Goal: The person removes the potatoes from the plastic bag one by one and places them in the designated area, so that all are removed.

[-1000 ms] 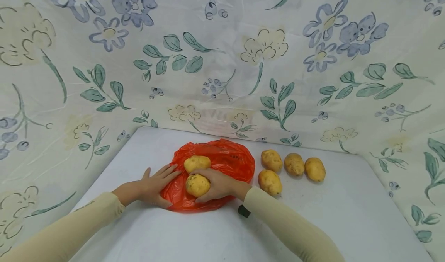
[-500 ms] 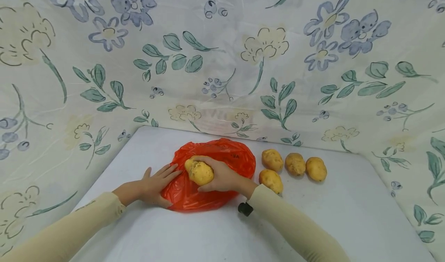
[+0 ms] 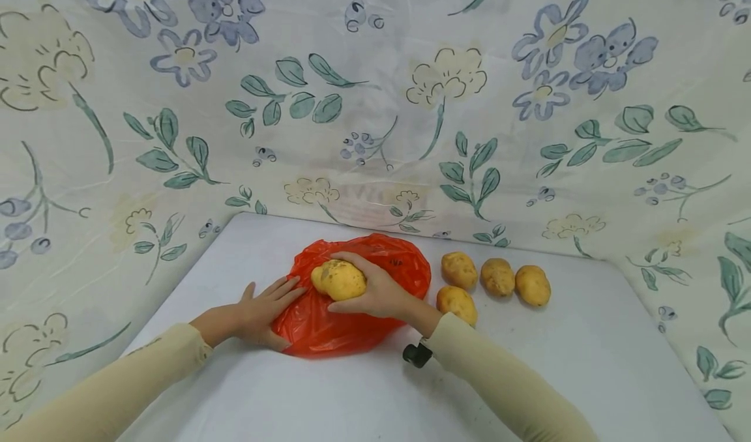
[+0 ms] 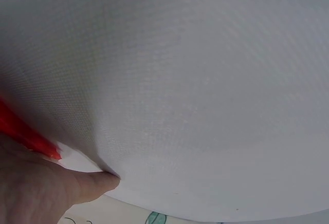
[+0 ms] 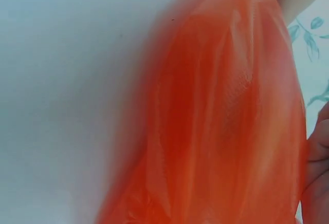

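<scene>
In the head view a red plastic bag [image 3: 352,328] lies spread on the white table. My right hand [image 3: 381,292] grips a yellow potato [image 3: 346,281] over the bag, thumb on the near side and fingers on the far side. Just behind and left of it, a second potato [image 3: 317,279] on the bag is mostly hidden. My left hand [image 3: 257,315] rests on the bag's left edge, fingers straight and spread. The left wrist view catches that hand's thumb [image 4: 97,184] and a corner of the bag [image 4: 31,136]. Red bag plastic [image 5: 221,121] fills much of the right wrist view.
Several potatoes stand right of the bag: one near my right sleeve [image 3: 457,306], others in a row behind it, the rightmost potato [image 3: 532,285] farthest out. A small black device [image 3: 417,354] sits at my right wrist. A floral sheet [image 3: 375,135] hangs behind the table [image 3: 328,396].
My right hand has moved the potato away from me and slightly right, so it now overlaps the second potato. The left hand stays where it was.
</scene>
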The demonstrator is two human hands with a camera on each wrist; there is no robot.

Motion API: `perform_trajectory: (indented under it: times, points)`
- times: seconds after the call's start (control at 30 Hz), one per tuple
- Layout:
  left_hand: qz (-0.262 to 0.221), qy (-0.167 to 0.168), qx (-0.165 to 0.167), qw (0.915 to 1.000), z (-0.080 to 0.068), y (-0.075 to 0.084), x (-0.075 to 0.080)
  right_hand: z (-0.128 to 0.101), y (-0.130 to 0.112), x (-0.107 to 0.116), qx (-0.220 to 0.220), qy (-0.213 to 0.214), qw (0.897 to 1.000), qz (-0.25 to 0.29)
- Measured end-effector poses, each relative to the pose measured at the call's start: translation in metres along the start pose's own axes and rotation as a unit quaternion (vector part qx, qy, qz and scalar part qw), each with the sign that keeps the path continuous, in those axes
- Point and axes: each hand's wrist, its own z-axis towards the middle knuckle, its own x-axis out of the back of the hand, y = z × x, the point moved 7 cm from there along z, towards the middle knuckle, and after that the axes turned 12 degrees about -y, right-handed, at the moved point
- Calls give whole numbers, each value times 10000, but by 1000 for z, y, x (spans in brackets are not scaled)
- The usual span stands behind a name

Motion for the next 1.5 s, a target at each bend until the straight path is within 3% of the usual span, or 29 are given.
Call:
perform_trajectory:
  times: [0.37,0.77,0.93,1.17,1.5]
  points:
    - [-84,-24,7,10000,1,-4,-2,-13,2,8,-207,-197,9976,632]
    - [-82,-20,-51,10000,0,-6,-1,-25,1,17,-280,-104,9904,1348]
    - [-49,-29,-45,10000,0,-4,0,-30,-4,21,-175,134,9913,1298]
    - [-22,-55,-10,10000,0,-2,1,-38,-17,18,237,112,9952,943]
    - [-7,-46,-7,10000,0,-2,-1,-49,-3,30,43,300,9962,812]
